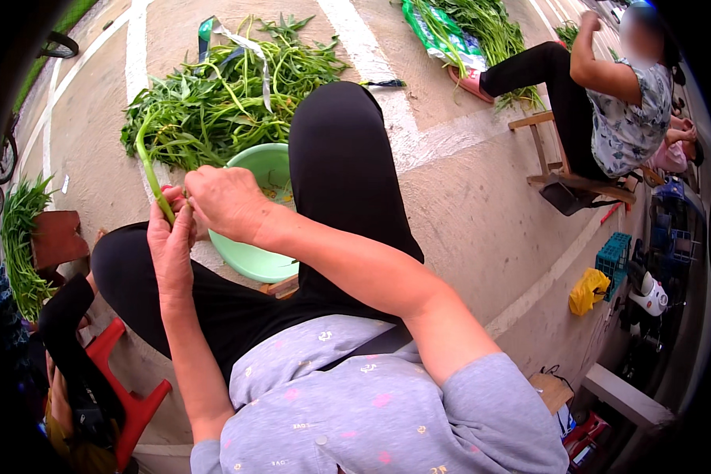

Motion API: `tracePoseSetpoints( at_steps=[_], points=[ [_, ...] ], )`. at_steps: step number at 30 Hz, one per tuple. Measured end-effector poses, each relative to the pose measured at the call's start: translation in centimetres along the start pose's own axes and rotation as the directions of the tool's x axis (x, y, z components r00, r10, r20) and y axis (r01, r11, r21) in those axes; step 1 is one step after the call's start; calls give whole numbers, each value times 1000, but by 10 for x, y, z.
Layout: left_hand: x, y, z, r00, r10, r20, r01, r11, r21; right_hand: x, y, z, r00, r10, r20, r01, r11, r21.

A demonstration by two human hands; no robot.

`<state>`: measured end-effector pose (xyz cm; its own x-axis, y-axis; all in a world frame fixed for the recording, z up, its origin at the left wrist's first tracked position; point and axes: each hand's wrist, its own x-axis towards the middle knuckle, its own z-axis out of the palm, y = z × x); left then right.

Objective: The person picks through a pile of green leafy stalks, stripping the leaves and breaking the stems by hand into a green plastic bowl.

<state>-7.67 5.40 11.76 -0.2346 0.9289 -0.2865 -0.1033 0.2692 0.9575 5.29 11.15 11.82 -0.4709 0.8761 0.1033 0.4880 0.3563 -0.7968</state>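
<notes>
Between the thumb and fingers of my left hand (172, 246) is a long green vegetable stem (147, 162), standing up and bending over at its top. My right hand (227, 204) is closed in a pinch right beside the left fingertips; whatever it grips is too small and hidden to name. Both hands are over the left rim of a pale green basin (249, 257), which sits between my knees with a few bits in it. Just past the basin lies a big heap of leafy green stems (213, 103) on the ground, with a pale strip across it.
At the right a person (624, 118) sits on a wooden stool (541, 146) near more greens (494, 31). To the left are a red plastic seat (130, 403), another person's dark-clothed leg (75, 340) and another bunch of greens (25, 237). A yellow bag (588, 291) lies by a teal crate (613, 257).
</notes>
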Motion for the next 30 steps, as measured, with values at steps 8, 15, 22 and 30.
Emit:
tracePoseSetpoints(
  at_steps=[8,15,22,30],
  points=[
    [3,1,-8,999,-18,42,29,959,-282,12,10,19,968,215,132,-249,736,629],
    [6,-1,-12,994,63,88,-32,948,-316,8,3,13,895,236,378,-426,205,881],
    [-1,5,-7,961,195,196,-114,924,-364,7,0,0,887,205,412,-420,-8,908],
    [1,-2,-6,993,27,112,-3,977,-215,4,5,-7,989,-25,-148,71,946,318]
  ],
)
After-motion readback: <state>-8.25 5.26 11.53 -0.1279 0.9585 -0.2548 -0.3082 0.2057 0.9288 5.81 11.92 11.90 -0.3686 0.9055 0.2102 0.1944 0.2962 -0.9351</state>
